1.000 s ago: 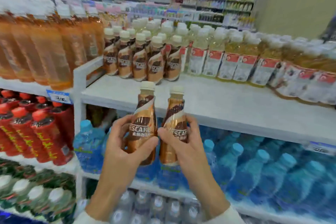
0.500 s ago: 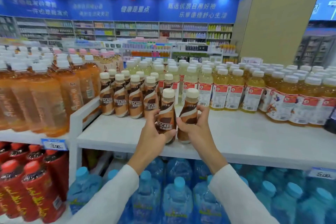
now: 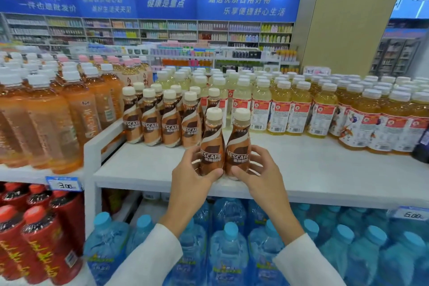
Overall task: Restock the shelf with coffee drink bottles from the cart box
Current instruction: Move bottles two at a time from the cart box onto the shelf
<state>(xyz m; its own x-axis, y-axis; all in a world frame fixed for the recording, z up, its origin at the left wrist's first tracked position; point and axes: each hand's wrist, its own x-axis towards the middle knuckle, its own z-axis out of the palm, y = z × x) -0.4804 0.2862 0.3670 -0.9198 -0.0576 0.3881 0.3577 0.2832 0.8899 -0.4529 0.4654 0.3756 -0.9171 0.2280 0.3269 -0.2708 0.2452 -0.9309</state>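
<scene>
Two brown coffee bottles with cream caps stand upright side by side near the front edge of the white shelf. My left hand is wrapped around the left coffee bottle, and my right hand is wrapped around the right coffee bottle. Both bottle bases sit at or just above the shelf surface; contact cannot be told. Behind them to the left stands a group of several shelved coffee bottles. The cart box is out of view.
Yellow drink bottles fill the shelf's back and right. Orange tea bottles stand on the neighbouring shelf to the left, past a white divider. Below are blue water bottles and red bottles.
Both hands rose from below the shelf edge and carried the two bottles forward onto the front of the shelf. The view tilted upward.
</scene>
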